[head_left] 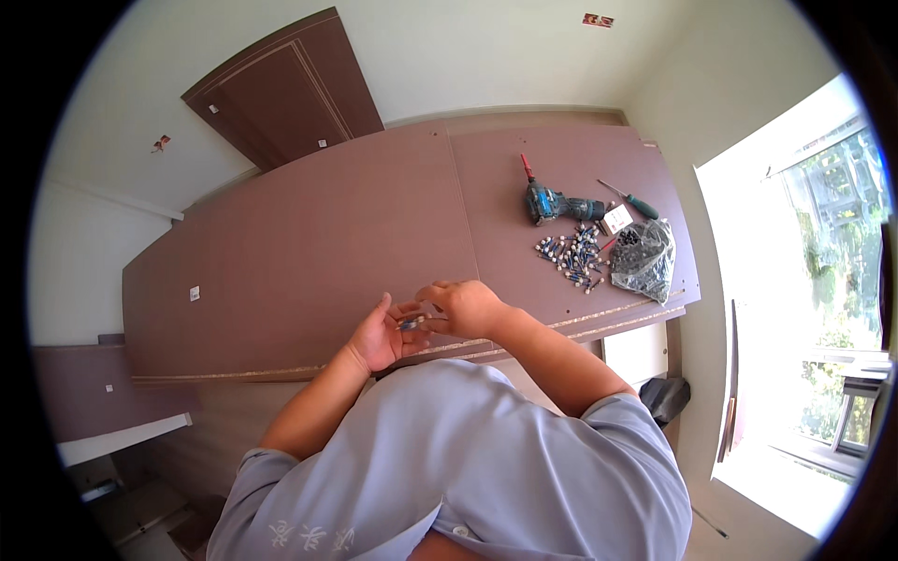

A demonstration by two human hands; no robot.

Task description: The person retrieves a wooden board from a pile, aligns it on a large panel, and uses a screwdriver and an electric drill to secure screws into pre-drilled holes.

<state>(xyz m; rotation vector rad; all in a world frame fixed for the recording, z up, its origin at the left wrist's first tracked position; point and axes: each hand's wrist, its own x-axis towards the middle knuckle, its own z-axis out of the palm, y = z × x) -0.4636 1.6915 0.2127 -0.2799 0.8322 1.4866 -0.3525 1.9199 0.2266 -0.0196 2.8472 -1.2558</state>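
Observation:
My left hand is turned palm up near the front edge of the brown board. Lying in its half-curled fingers are a few small furniture connecting bolts, blue and pale. Right beside it, my right hand bends down over these pieces with its fingers drawn together. Whatever sits between those right fingertips is hidden. Off to the right, a loose pile of similar connecting bolts covers part of the board.
Behind the pile lies a teal-and-black cordless drill with a red tip. A green-handled screwdriver, a small white box and a clear plastic bag of dark fittings are nearby. Another brown panel leans on the wall.

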